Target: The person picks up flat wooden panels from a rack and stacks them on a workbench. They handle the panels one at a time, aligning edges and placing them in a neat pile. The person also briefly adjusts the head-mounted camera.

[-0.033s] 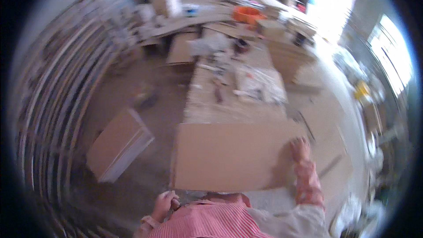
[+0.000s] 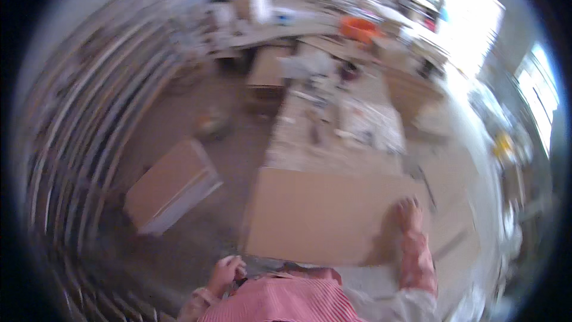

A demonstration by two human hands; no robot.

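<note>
A flat brown board (image 2: 333, 217) lies across the near end of the workbench. My right hand (image 2: 409, 214) rests on the board near its right edge, fingers reaching forward over the surface. Low in the view, just left of the board's near left corner, is my left hand (image 2: 227, 270), held close to my body and off the board. Its fingers are curled in, and blur hides whatever may be between them. A red-and-white striped apron (image 2: 280, 298) covers my front.
Farther along the bench (image 2: 292, 152) lie a white plastic sheet (image 2: 369, 122) and small tools. An orange basin (image 2: 359, 28) stands beyond. A stack of brown boards (image 2: 173, 188) sits on the floor at left, near a long rack (image 2: 113, 101). Large panels (image 2: 456, 191) lie at right.
The whole scene has shifted right and slightly down in the view. My right hand's fingers look more stretched out on the board. My left hand stays near my body.
</note>
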